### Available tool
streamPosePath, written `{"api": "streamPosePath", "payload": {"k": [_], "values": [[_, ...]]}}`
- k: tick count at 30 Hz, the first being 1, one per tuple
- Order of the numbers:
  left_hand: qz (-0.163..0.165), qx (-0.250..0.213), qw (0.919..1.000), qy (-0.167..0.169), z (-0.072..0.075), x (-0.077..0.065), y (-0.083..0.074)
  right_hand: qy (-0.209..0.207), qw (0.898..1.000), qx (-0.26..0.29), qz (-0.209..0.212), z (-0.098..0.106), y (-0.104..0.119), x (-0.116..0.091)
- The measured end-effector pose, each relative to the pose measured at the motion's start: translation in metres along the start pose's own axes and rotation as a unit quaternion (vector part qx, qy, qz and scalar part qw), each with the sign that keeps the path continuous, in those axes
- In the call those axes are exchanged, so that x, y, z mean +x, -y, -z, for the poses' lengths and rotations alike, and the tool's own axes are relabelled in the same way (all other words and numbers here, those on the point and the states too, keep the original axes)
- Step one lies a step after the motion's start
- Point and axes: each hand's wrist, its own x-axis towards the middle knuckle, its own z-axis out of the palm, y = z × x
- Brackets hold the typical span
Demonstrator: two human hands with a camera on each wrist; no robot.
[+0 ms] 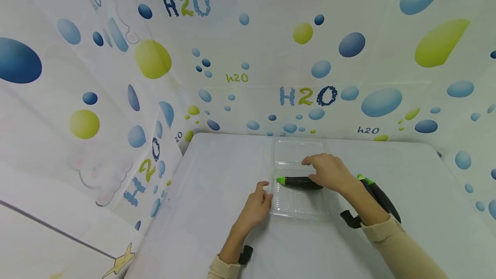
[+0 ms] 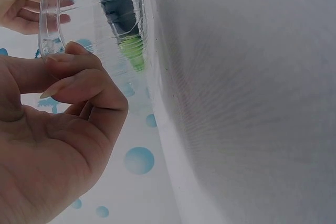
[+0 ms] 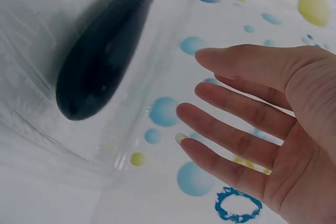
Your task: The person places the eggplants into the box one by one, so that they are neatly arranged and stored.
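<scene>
A clear plastic box (image 1: 300,208) lies opened out on the table, its lid (image 1: 298,150) folded back on the far side. Inside the near half is a dark eggplant (image 1: 298,182) with a green stem end pointing left. My left hand (image 1: 253,206) holds the box's left rim; the left wrist view shows its fingers (image 2: 86,85) curled at that edge. Above the box, just over the eggplant's thick end, hovers my right hand (image 1: 329,171). In the right wrist view its fingers (image 3: 236,140) are spread and relaxed, apart from the eggplant (image 3: 102,56).
Two more eggplants (image 1: 383,199) lie side by side on the white table (image 1: 217,171) at the right, partly hidden by my right forearm. A wall covering (image 1: 255,46) printed with bubbles and letters rises behind the table and on its left.
</scene>
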Motion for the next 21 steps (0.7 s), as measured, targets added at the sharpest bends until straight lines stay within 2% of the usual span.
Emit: {"api": "streamPosePath", "payload": {"k": [11, 21], "values": [[-0.007, 0.003, 1.0, 0.0, -0.001, 0.001, 0.0, -0.069, 0.998, 0.008, 0.0, 0.013, -0.002, -0.02], [-0.01, -0.001, 1.0, -0.002, -0.001, 0.001, 0.001, -0.106, 0.993, 0.01, -0.049, 0.011, -0.009, -0.039]]}}
